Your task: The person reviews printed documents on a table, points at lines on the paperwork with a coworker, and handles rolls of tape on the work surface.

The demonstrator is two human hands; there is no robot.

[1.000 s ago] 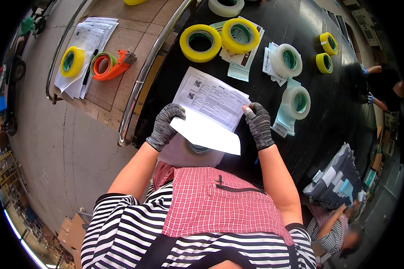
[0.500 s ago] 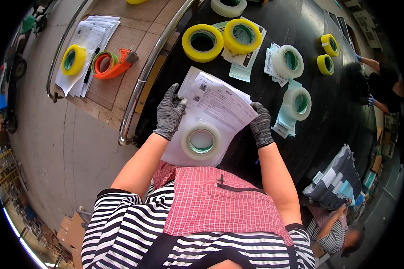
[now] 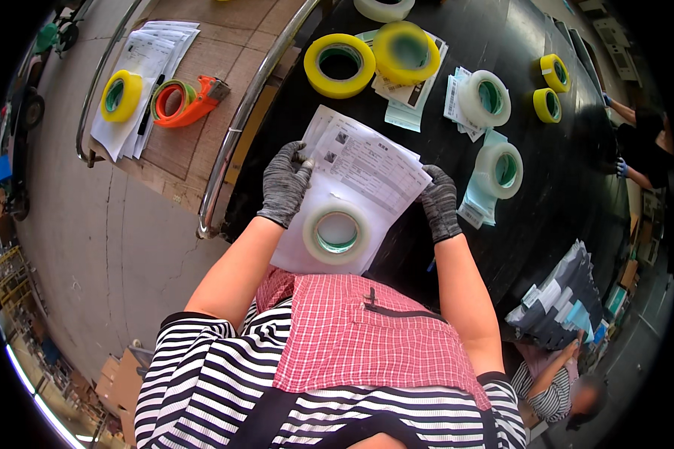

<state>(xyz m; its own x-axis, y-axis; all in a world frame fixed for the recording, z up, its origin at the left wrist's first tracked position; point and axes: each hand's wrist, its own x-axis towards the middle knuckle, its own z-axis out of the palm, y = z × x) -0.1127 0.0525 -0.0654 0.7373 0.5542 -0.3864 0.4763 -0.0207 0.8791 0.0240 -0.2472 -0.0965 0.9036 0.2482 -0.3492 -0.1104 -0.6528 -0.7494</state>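
The grey-knit-gloved left hand (image 3: pixel 284 183) pinches the left edge of the white printed paper sheets (image 3: pixel 363 165); the matching gloved right hand (image 3: pixel 440 200) grips their right corner. They lie at the black table's (image 3: pixel 554 176) near left edge, a clear round tape roll (image 3: pixel 337 258) on their near part. This looks like leafing through; turning another sheet would call for separating one edge.

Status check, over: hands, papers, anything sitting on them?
Left hand at left edge of papers, right hand at right edge; grips unclear. Papers stacked, edges uneven. Clear tape roll on their lower part.
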